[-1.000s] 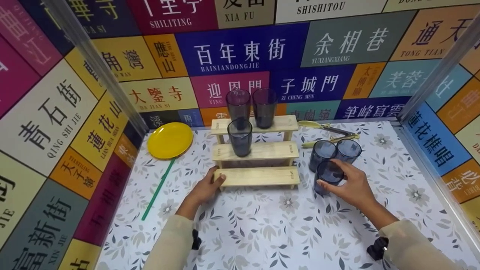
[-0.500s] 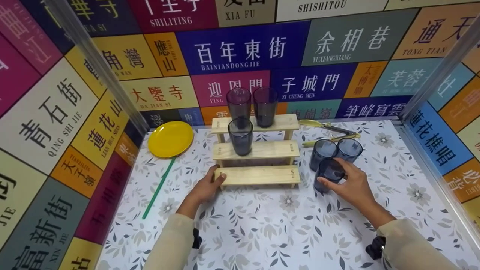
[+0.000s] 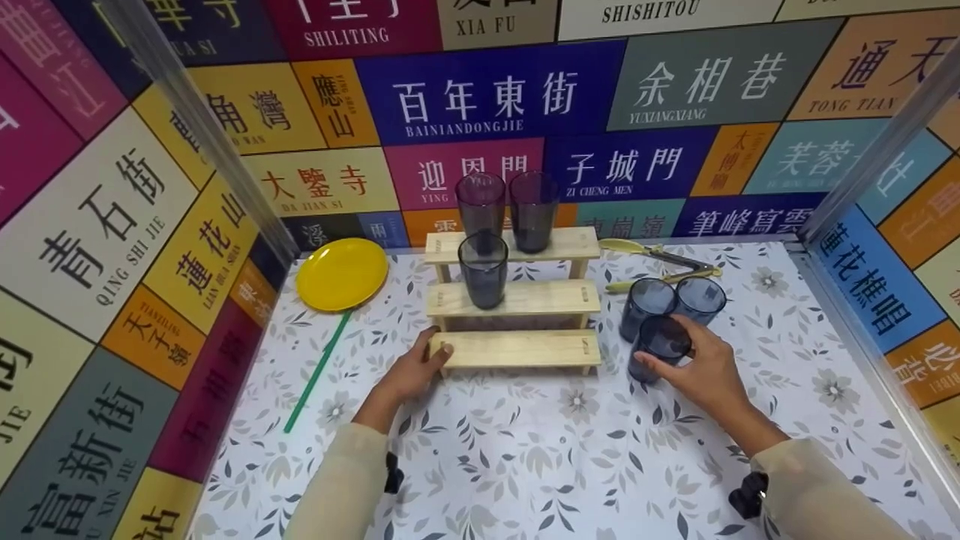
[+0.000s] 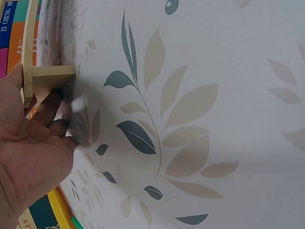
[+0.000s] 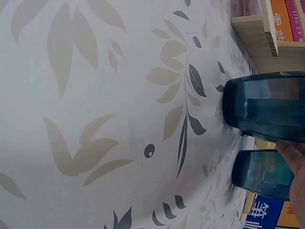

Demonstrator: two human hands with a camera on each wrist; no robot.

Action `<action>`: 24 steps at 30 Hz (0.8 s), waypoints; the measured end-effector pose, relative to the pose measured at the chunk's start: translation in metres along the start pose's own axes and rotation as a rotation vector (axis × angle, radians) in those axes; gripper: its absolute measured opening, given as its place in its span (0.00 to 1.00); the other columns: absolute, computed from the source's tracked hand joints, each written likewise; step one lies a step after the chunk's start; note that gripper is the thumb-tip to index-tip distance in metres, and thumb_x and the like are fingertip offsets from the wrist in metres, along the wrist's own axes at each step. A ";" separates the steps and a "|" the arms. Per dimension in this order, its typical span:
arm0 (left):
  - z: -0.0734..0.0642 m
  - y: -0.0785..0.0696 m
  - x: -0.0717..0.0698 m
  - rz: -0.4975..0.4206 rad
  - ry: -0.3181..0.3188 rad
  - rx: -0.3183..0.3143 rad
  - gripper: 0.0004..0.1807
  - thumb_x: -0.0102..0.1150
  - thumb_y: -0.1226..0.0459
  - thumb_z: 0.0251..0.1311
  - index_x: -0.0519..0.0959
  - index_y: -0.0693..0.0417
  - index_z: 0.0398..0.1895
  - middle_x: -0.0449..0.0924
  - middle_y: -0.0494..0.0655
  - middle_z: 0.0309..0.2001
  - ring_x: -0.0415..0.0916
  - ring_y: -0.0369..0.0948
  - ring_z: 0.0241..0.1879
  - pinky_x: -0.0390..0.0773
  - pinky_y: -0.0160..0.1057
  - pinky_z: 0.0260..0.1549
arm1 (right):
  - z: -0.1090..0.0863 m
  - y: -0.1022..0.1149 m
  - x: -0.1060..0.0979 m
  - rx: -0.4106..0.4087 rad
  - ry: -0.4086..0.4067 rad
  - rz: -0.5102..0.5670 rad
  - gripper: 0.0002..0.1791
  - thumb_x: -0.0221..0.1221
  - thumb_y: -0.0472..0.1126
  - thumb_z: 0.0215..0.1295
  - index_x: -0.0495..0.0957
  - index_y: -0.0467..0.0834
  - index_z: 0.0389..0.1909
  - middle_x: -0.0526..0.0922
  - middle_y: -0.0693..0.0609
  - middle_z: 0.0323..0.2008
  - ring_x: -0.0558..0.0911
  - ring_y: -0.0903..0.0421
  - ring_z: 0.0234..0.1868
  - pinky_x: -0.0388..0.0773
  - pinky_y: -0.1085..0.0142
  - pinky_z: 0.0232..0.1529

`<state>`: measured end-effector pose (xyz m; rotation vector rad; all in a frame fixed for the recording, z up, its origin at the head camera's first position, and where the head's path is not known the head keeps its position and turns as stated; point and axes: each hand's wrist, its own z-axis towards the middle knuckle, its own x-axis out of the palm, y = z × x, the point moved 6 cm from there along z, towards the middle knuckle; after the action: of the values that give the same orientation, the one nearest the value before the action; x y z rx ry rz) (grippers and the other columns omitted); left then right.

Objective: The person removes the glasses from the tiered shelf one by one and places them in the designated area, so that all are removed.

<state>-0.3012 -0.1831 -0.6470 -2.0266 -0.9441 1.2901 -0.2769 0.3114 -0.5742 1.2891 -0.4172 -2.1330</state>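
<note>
My left hand (image 3: 411, 371) grips the left end of the lowest step of a three-step wooden rack (image 3: 517, 349); in the left wrist view its fingers (image 4: 50, 107) curl under the board. Toward the right, my right hand (image 3: 705, 371) pinches the rim of a dark blue drinking glass (image 3: 658, 364) between thumb and fingers. Close behind that glass stand two more tinted glasses (image 3: 646, 304) (image 3: 701, 295). One upright glass (image 3: 484, 281) occupies the middle step, left of centre. On the top step are two others (image 3: 480, 199) (image 3: 533, 217), side by side.
A yellow plate (image 3: 342, 274) lies at the back left, with a green straw (image 3: 319, 371) just in front. Behind the right-hand glasses lie tongs (image 3: 667, 259). Sign-covered walls (image 3: 487, 97) enclose the floral-patterned table (image 3: 525, 465) at the back and sides.
</note>
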 end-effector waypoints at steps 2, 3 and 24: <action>0.000 0.000 0.000 0.005 0.001 -0.002 0.44 0.48 0.31 0.80 0.52 0.32 0.91 0.60 0.60 0.87 0.64 0.64 0.83 0.63 0.67 0.80 | 0.000 0.000 0.000 0.008 0.002 0.003 0.48 0.89 0.48 0.49 0.80 0.34 0.70 0.87 0.32 0.61 0.88 0.33 0.56 0.81 0.44 0.48; 0.000 0.000 0.000 0.005 0.002 -0.002 0.44 0.48 0.31 0.80 0.52 0.32 0.91 0.60 0.60 0.88 0.64 0.64 0.83 0.63 0.67 0.80 | 0.000 0.000 0.000 0.011 0.003 0.007 0.48 0.89 0.48 0.49 0.80 0.34 0.70 0.87 0.32 0.61 0.88 0.32 0.57 0.81 0.42 0.49; -0.001 -0.002 -0.001 0.018 -0.020 0.050 0.42 0.49 0.35 0.83 0.53 0.36 0.91 0.63 0.65 0.85 0.69 0.66 0.79 0.68 0.67 0.76 | 0.006 0.005 -0.011 -0.020 -0.006 0.056 0.46 0.87 0.48 0.52 0.79 0.35 0.69 0.83 0.38 0.64 0.85 0.38 0.62 0.68 0.82 0.58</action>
<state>-0.3013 -0.1826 -0.6449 -1.9924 -0.8955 1.3328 -0.2770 0.3141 -0.5608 1.2456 -0.4284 -2.0901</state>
